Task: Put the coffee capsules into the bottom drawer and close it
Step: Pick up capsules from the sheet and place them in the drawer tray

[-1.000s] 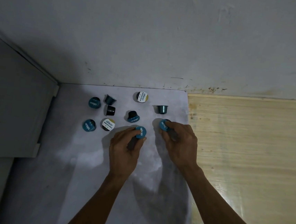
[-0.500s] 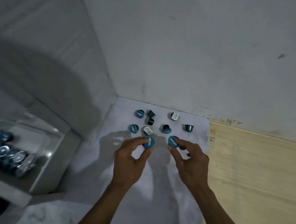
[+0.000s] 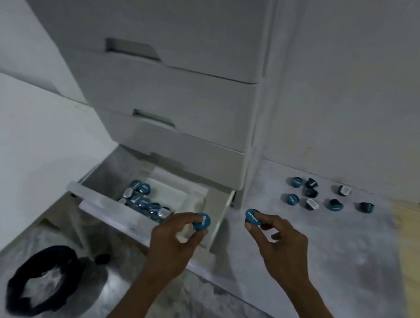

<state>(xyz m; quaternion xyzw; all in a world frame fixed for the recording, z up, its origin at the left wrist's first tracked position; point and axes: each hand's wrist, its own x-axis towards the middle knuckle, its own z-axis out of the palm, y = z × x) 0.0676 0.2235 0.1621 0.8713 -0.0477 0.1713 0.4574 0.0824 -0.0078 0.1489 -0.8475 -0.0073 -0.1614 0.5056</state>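
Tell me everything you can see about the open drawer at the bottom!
The bottom drawer looks like pale white plastic and is pulled out from under the closed drawers above it. Inside lies a heap of blue and silver coffee capsules, gathered left of middle. The left hand hovers over its right front corner, pinching a blue capsule. No hand seems to touch the drawer itself.

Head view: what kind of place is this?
Probably a home or office storage corner, at floor level. A white drawer unit stands against a plain wall, its bottom drawer open with capsules inside; more capsules sit on the floor, and a black-lined bin stands nearby.
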